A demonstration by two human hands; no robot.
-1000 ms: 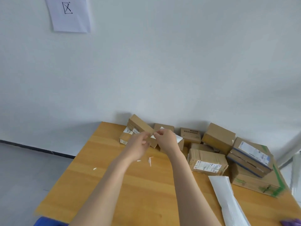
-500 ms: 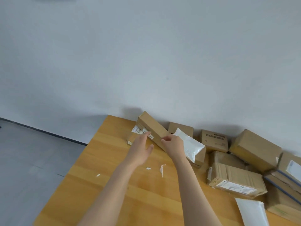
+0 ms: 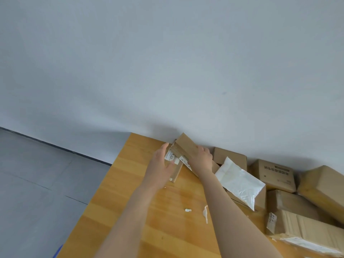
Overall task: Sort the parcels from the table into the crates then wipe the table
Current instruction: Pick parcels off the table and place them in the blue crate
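Lower right, a crumpled cardboard parcel [image 3: 305,233] shows a white label, its print too blurred to read. 2 paper scraps [image 3: 205,213] lie on the wooden table [image 3: 130,202]. A white plastic mailer [image 3: 240,181] rests on a brown box [image 3: 260,197]. At centre, the left hand [image 3: 163,164], fingers spread, touches a flat labelled parcel [image 3: 176,174]. The right hand [image 3: 201,157] grips a long cardboard parcel [image 3: 186,146], tilted by the wall. Farther right, a printed box [image 3: 273,175] bears dark writing I cannot read.

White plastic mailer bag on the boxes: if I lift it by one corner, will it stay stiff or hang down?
Probably floppy: the white mailer bag is wrinkled and drapes over the edge of the cardboard box. Its glossy film looks slippery, so it may slide off. It seems light, lying flat.
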